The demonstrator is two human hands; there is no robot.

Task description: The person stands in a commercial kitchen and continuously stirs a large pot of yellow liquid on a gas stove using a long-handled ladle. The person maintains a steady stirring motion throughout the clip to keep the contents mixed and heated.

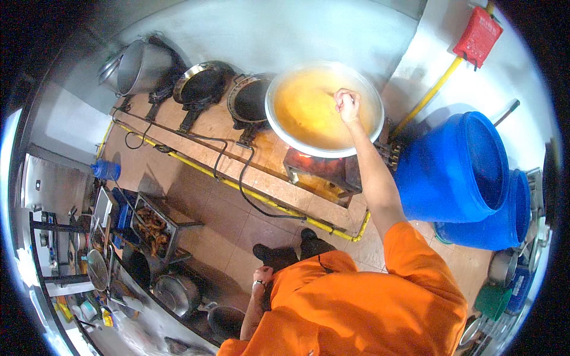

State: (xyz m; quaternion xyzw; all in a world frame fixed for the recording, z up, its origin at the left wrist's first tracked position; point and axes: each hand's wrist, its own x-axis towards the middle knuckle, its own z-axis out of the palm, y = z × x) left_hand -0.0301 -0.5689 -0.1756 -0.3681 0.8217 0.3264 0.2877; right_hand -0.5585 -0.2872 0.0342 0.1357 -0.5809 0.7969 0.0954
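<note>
A large round metal basin (272,116) holds an orange-yellow liquid (307,104) and sits on a burner stand (311,167) with a red glow under it. Over the basin, my right hand (347,104) is closed, with the arm stretched out; a short dark piece, perhaps part of a utensil's handle, shows beside the fingers, but the rest of it cannot be made out. My left hand (263,275) hangs low by my waist, with a watch at the wrist. Its fingers are curled and partly hidden, so whether it holds anything cannot be told.
Two dark pans (251,100) (200,84) and a big metal pot (147,66) stand along the tiled ledge. A yellow gas pipe (267,199) and black hoses run by its edge. Blue barrels (445,173) are at the right. At lower left, a metal tray (171,249) holds brown food pieces.
</note>
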